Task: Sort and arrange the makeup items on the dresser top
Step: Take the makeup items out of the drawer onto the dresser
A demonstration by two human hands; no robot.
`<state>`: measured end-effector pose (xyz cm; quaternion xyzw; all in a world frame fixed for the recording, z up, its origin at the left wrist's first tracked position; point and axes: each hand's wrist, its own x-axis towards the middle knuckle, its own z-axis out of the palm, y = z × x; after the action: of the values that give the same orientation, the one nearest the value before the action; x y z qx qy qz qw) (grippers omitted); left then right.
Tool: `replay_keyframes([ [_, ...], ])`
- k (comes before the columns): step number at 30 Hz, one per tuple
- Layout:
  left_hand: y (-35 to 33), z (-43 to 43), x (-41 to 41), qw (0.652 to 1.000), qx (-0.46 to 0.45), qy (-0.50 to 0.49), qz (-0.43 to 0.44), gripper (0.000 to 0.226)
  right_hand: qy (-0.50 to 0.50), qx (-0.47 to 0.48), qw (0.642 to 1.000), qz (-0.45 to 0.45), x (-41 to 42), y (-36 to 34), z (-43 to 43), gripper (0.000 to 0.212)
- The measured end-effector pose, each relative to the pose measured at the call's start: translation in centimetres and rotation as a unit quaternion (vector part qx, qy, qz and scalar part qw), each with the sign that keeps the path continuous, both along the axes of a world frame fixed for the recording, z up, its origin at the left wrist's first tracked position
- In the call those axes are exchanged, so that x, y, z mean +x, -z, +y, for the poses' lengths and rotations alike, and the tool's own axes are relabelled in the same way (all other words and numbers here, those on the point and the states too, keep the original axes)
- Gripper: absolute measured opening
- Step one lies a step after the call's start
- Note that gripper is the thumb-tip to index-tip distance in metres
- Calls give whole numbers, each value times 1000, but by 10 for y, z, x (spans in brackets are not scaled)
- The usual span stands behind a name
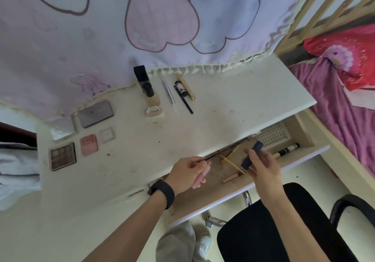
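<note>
Nearest is a black chair (pixel 274 231), pushed close to the open drawer (pixel 300 161) under the table (pixel 203 123). Both hands hover over that drawer. The left hand (pixel 187 172), with a dark wristband (pixel 162 192), has its fingers clamped on a thin dark stick (pixel 227 150) that points into the drawer, and a pink tube (pixel 199 179) is tucked in the same palm. The right hand (pixel 263 167) has its fingers pinched on a dark blue tube (pixel 257 146), held tilted. Below them in the drawer lie yellow sticks (pixel 233 163), a brush (pixel 286 151) and a white basket (pixel 274 133). On the table's left an eyeshadow palette (pixel 63 156), a pink compact (pixel 88 144) and a grey palette (pixel 95 113) sit near one another. Further back stands a foundation bottle (pixel 151 97), and beside it lie a white pencil (pixel 168 90), a black pencil (pixel 183 100) and a gold tube (pixel 186 87). A heart-printed cloth (pixel 162 18) hangs behind.
</note>
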<state>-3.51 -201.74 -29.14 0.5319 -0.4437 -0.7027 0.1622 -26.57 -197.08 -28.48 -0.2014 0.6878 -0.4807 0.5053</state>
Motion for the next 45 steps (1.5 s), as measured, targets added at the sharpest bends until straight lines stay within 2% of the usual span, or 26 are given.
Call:
replay_keyframes([
  [2, -5, -5, -7, 998, -39, 47, -1, 40, 26, -24, 999, -41, 16, -7, -6, 29],
  [5, -11, -12, -14, 993, -79, 82, -15, 32, 56, -37, 997, -41, 33, -11, -24, 26],
  [7, -12, -19, -18, 991, -98, 85, -34, 35, 53, -43, 997, -33, 39, -13, -38, 25],
  [13, -22, -45, -22, 987, -124, 56, -82, 19, -27, -34, 998, 39, 52, -17, -75, 25],
  [17, -26, -69, -25, 973, -167, 78, -137, 23, -47, -57, 995, 73, 52, -15, -101, 19],
  [21, -30, -99, -23, 978, -163, 50, -123, 17, -27, -85, 994, 68, 48, -12, -136, 15],
  [23, -32, -114, -23, 978, -168, 3, -125, 11, -12, -82, 993, 82, 42, -8, -156, 14],
  [25, -34, -129, -23, 974, -157, -112, -115, 6, -48, -62, 990, 120, 36, -3, -171, 17],
  [27, -35, -147, -25, 957, -144, -216, -128, 7, -145, -23, 972, 181, 34, 4, -182, 22],
  [30, -33, -178, -29, 929, -130, -276, -208, 11, -281, 18, 917, 283, 37, 13, -197, 26],
  [33, -34, -204, -35, 920, -144, -230, -284, 30, -323, 18, 884, 336, 41, 15, -219, 25],
  [36, -32, -219, -38, 903, -166, -171, -357, 40, -343, 16, 870, 354, 47, 15, -239, 24],
  [41, -18, -228, -35, 868, -194, -99, -447, 40, -340, 2, 881, 330, 54, 16, -255, 14],
  [45, -17, -222, -34, 833, -240, -46, -496, 38, -277, -2, 891, 359, 53, 18, -259, 27],
])
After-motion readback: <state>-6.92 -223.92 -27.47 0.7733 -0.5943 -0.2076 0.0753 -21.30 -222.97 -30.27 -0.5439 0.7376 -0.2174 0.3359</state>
